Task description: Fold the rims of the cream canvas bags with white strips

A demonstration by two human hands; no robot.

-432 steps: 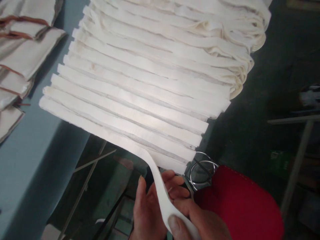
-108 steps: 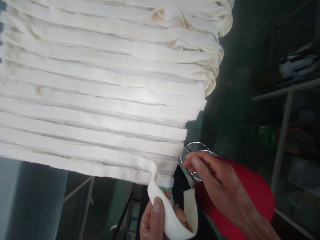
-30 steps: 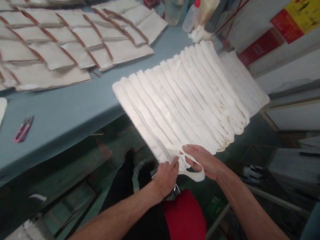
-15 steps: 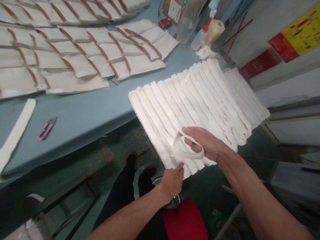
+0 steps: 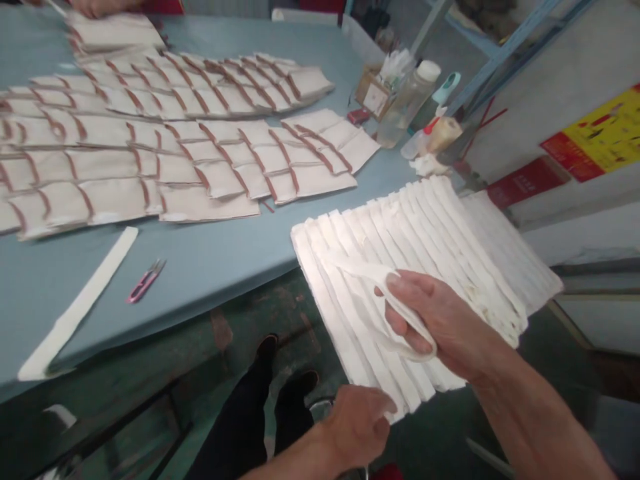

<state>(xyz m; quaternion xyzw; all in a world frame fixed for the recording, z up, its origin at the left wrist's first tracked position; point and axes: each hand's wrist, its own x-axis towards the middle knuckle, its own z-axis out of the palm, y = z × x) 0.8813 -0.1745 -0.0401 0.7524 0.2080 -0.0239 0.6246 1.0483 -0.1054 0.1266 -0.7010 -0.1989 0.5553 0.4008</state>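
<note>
In the head view, many long white fabric strips [image 5: 450, 233] lie side by side in a flat, layered bundle. My right hand [image 5: 425, 310] is above this bundle, closed on a white fabric strip [image 5: 365, 268] that bends into a loop around the fingers. One end of that strip trails left over the others. At the bundle's near edge, my left hand [image 5: 363, 417] has its fingers curled, pinching the strip ends there; the exact grip is partly hidden. A single white strip [image 5: 93, 303] and pink-handled thread snips [image 5: 146, 281] lie on the blue-grey table to the left.
Rows of overlapping cream fabric pieces with brown edging [image 5: 220, 160] cover the blue-grey table [image 5: 200, 250]. A co-worker's hand [image 5: 95, 5] is at the far left. Bottles [image 5: 410, 100] and a cardboard box [image 5: 374, 93] stand at the back right. Below are my legs and the floor.
The view has tilted up, so more of the table shows. My right hand has lifted the strip's loop and spread it wider, with its end now reaching farther left. My left hand stays by the near edge.
</note>
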